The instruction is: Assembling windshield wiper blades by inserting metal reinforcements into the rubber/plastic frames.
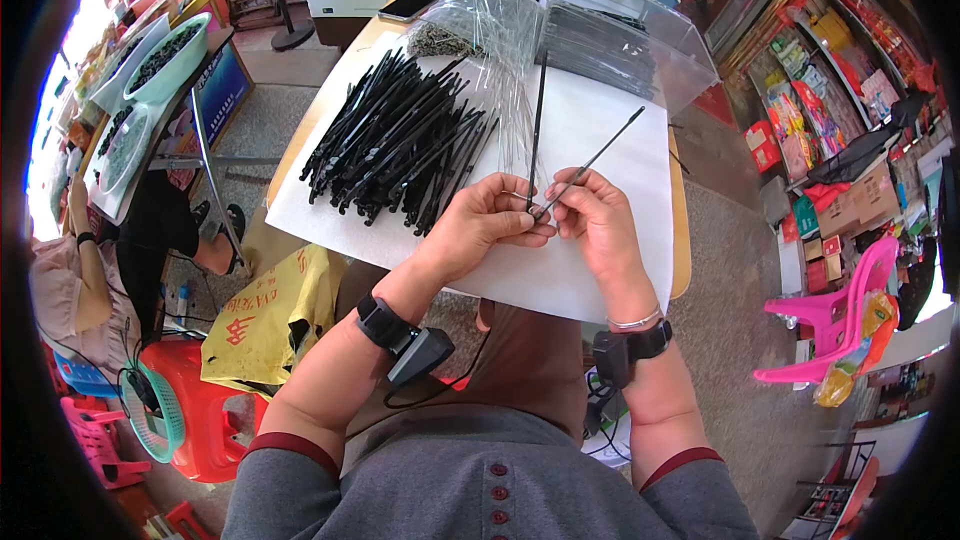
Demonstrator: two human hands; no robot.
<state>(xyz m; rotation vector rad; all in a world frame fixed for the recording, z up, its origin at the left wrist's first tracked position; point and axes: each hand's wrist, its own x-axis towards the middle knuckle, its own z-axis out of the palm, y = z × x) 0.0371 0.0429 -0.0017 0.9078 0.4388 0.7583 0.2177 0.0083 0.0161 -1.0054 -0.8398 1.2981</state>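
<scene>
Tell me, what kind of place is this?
Probably a small shop used for hand assembly: a pile of black sticks lies on the table, beside crowded goods shelves and plastic stools.

This looks like a small shop used for piecework, set up at an open shopfront. Shelves of bright packaged goods [800, 110] and cardboard boxes [865, 202] line the right side, with pink plastic chairs [830, 325] on the rough concrete floor [735, 270]. The tabletop [600, 130], covered in white sheet, carries a heap of black plastic strips [400, 140] and clear bags of small parts [480, 15], while trays of dark pieces [165, 55] sit at the left.
</scene>
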